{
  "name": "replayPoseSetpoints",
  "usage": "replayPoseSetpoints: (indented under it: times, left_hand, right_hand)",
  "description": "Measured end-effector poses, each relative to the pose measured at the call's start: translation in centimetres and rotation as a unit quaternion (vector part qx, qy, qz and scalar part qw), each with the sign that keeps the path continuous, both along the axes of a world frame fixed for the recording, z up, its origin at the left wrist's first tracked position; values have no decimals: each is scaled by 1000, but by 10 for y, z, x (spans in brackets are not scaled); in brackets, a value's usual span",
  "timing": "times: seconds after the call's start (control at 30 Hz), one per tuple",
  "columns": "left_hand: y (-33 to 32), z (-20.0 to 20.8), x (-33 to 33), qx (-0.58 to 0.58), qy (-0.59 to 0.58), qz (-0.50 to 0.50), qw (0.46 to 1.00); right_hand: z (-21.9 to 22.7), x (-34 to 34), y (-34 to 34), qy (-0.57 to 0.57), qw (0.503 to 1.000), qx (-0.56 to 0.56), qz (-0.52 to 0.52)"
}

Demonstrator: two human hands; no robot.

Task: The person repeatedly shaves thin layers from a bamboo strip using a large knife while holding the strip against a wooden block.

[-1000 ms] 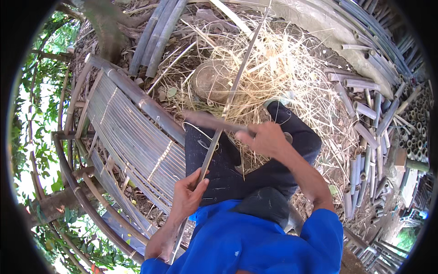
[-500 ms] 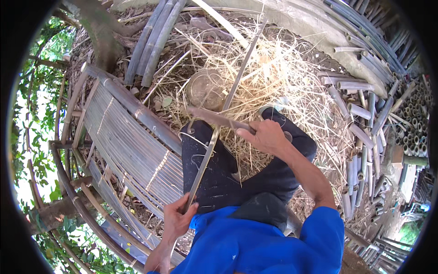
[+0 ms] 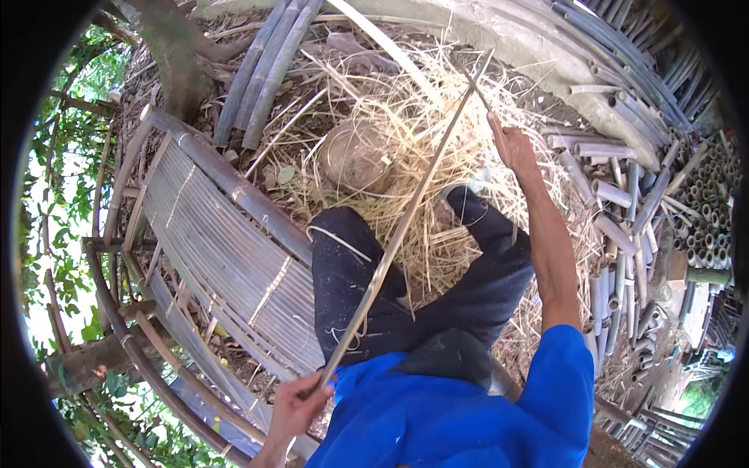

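A long, narrow bamboo strip (image 3: 399,234) slants from my lap up over the shavings. My left hand (image 3: 299,407) is closed around its lower end, beside my blue shirt. Far forward, my right hand (image 3: 513,146) grips the handle of a knife (image 3: 481,97), my arm stretched out. The knife's dark blade lies across the strip close to its far end; whether the edge touches it I cannot tell. My dark-trousered legs are spread beneath the strip.
Pale bamboo shavings (image 3: 437,148) cover the ground around a round wooden stump (image 3: 359,156). On my left stands a slatted bamboo bench (image 3: 226,226). Cut bamboo lengths (image 3: 608,191) pile up on the right, and split poles (image 3: 261,70) lie beyond the bench.
My right hand has moved the knife forward and right, from mid-strip toward the far end. The strip's far end has swung right, and my left hand has dropped slightly lower.
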State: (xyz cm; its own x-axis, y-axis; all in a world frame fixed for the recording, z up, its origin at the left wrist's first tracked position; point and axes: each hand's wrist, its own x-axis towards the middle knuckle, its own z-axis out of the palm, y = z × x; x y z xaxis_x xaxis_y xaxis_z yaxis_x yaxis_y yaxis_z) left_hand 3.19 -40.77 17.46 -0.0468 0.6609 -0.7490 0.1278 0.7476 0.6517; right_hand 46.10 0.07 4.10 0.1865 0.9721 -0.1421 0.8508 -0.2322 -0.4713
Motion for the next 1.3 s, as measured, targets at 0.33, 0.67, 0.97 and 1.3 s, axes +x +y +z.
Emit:
replayPoseSetpoints:
  times: [0.33,0.67,0.97,1.3]
  left_hand:
    - [122,-51,44,121,-98,-34,987]
    - [104,-57,47,113,-125,21,985]
    - [69,-49,34,99,-107,-25,989]
    - [6,0,10,51,-32,-49,997]
  right_hand:
    - [12,-156,-205,130,939,37,316]
    - [9,-145,-184,25,948,8,317]
    - [18,-134,-168,12,954,12,298]
    - [7,-48,-47,56,995,-53,56]
